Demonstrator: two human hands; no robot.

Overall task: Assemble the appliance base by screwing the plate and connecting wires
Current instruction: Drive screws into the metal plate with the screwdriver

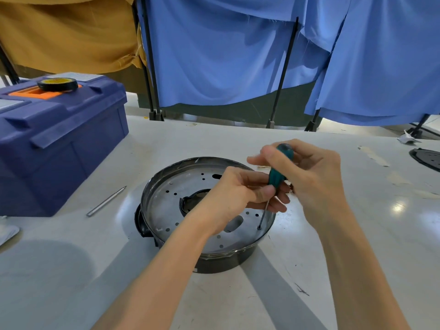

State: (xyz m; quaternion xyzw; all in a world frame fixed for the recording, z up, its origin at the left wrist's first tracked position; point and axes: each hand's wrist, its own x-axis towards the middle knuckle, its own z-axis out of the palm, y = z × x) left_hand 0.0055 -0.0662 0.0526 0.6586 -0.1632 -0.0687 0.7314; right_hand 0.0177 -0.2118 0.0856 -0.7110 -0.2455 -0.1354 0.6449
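The round black appliance base (221, 260) sits mid-table with a perforated metal plate (166, 206) lying inside its rim. A green-handled screwdriver (279, 167) stands nearly upright, its thin shaft reaching down to a screw hole (259, 227) at the plate's right edge. My right hand (309, 172) wraps the top of the handle. My left hand (240, 196) pinches the handle's lower end and the shaft. No wires can be seen.
A blue toolbox (54, 144) with a black tape roll (57, 84) on its lid stands at the left. A loose metal bit (107, 201) lies beside it. A dark round part (426, 158) sits at the far right edge. Blue and yellow cloths hang behind.
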